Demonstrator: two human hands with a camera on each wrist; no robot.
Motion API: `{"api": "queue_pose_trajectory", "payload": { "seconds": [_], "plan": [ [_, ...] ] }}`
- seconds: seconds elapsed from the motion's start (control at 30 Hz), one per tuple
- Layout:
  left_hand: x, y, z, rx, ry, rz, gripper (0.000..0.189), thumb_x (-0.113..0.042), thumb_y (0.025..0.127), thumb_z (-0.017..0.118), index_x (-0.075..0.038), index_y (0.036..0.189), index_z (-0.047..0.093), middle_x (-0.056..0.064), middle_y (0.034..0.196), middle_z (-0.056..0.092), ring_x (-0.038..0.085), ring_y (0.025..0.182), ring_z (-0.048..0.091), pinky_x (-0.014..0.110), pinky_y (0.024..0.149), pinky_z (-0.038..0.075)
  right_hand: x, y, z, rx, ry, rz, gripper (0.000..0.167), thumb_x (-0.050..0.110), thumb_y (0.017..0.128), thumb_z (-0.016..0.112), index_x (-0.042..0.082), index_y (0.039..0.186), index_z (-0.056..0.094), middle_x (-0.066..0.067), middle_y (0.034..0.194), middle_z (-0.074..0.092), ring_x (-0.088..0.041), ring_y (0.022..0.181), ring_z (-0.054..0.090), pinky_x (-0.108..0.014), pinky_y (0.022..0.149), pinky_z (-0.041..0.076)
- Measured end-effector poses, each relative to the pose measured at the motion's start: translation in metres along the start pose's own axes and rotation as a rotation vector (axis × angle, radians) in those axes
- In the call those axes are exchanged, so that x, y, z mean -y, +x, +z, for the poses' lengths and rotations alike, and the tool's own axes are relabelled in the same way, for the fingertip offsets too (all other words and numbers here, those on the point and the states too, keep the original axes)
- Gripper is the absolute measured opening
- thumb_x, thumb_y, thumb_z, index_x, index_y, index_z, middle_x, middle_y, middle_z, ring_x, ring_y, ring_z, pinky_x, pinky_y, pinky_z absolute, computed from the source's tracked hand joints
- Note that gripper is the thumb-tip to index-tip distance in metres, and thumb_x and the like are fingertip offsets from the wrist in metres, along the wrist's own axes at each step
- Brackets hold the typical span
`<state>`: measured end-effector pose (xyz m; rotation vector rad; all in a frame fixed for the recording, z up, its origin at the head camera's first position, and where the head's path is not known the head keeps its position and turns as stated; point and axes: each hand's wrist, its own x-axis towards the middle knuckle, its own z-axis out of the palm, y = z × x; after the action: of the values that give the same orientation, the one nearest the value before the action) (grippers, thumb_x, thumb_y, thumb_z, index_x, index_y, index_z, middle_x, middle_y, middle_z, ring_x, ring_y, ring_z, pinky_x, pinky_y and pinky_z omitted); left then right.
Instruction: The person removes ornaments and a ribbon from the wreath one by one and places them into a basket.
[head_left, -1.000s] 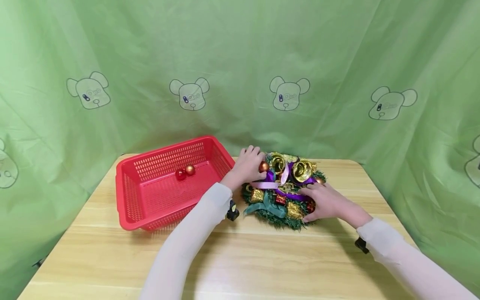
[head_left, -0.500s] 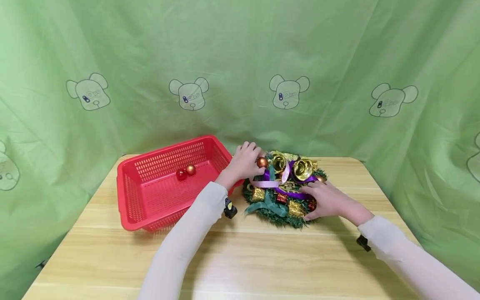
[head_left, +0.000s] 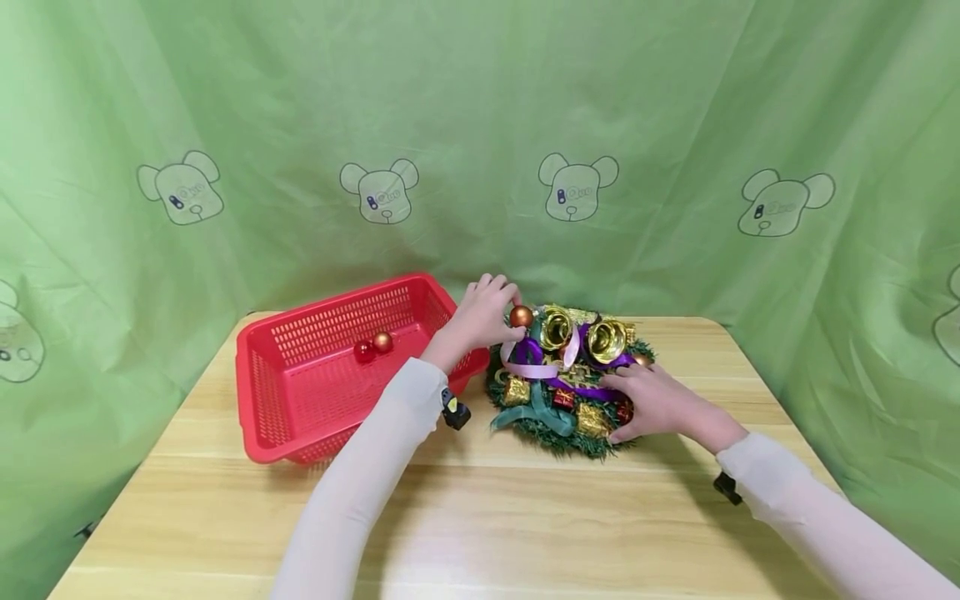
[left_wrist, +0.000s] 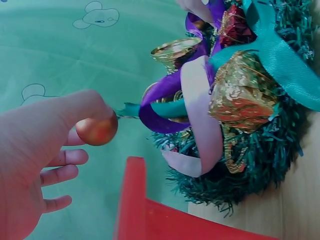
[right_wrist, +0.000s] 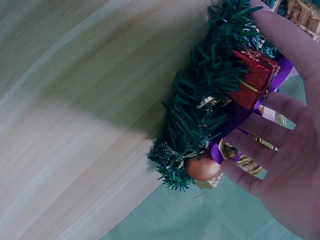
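Observation:
A green tinsel wreath lies at the back right of the table, decked with two gold bells, small wrapped gift boxes and purple, pink and teal ribbons. My left hand pinches a shiny copper-coloured ball ornament between thumb and forefinger at the wreath's back left; the other fingers are spread. A thin teal strand stretches from the ball toward the wreath in the left wrist view. My right hand rests on the wreath's right side, fingers nearly straight, beside a red gift box and another copper ball.
A red perforated plastic basket stands left of the wreath, its right end under my left wrist. Inside lie a red ball and a gold ball. A green curtain hangs behind the wooden table.
My left hand has moved slightly back and left with the copper ball, drawing it away from the wreath. My right hand has stayed in place on the wreath.

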<state>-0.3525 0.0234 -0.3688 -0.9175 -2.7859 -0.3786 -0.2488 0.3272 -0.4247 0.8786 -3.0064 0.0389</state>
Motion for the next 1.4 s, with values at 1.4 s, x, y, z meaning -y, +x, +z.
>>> {"api": "queue_pose_trajectory", "payload": {
  "seconds": [1.4],
  "plan": [
    [-0.0094, 0.004, 0.005, -0.043, -0.187, 0.014, 0.039, -0.034, 0.085, 0.075, -0.015, 0.113, 0.057, 0.0, 0.093, 0.068, 0.018, 0.087, 0.06, 0.032, 0.086, 0.047, -0.0018, 0.001, 0.0034, -0.005, -0.016, -0.011, 0.091, 0.057, 0.063, 0.089, 0.004, 0.133, 0.064, -0.024, 0.128, 0.065, -0.046, 0.12, 0.06, -0.076, 0.104, 0.035]
  ]
}}
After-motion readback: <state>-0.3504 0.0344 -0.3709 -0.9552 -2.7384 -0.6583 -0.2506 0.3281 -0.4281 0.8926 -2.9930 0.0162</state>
